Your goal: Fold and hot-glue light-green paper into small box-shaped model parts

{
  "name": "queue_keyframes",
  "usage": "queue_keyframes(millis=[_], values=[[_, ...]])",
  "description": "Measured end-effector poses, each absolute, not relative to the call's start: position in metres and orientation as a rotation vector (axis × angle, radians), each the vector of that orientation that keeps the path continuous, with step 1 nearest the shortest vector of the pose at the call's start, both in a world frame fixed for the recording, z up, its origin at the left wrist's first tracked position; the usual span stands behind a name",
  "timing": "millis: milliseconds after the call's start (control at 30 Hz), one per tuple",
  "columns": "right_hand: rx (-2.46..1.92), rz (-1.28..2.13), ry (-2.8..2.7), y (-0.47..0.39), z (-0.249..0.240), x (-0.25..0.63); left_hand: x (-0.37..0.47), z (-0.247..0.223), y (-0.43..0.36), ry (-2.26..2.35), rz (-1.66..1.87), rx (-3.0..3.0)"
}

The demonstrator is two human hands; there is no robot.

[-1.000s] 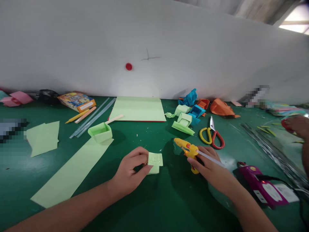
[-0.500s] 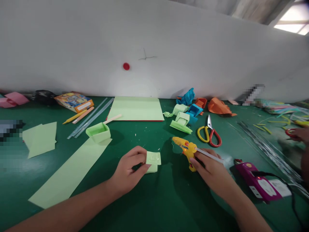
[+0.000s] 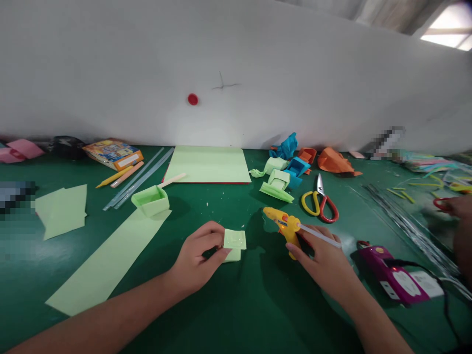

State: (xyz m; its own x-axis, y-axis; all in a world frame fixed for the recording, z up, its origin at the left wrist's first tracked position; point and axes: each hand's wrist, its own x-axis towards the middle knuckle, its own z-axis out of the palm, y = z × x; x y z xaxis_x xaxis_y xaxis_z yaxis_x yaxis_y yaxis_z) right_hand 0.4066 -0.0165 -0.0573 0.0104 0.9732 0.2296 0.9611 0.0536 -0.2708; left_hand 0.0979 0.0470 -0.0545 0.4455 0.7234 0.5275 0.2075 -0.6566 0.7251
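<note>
My left fingers [image 3: 206, 253] pinch the paper [image 3: 235, 239]; my right fingers [image 3: 317, 253] wrap the glue gun [image 3: 285, 223], right of it. Wet-looking glue beside my fingertips could burn me.

Both forearms reach inward, left hand [image 3: 202, 255] pinching, right hand [image 3: 320, 253] curled.

Table [image 3: 206, 305]: green, smooth, glossy. Folded piece [image 3: 235, 239]: pale green paper, glossy clear patch on top. Glue gun [image 3: 282, 221]: yellow plastic. Scissors [image 3: 320, 199]: blades of shiny metal. Wires [image 3: 409, 228]: apparently metallic, though blurred.
</note>
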Motion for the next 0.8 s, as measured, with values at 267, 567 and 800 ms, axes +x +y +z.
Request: queue_keyframes(millis=[267,567,800], values=[[-2.053,-0.035,-1.894,-0.037,-0.038,0.42,0.098,-0.055,0.047,0.763,1.178,2.12],[-2.111,-0.062,-1.967,-0.036,-0.047,0.403,0.099,-0.053,0.048,0.774,1.178,2.15],[-2.142,0.044,-2.009,-0.025,-0.051,0.395,0.099,-0.051,0.046,0.779,1.171,2.153]])
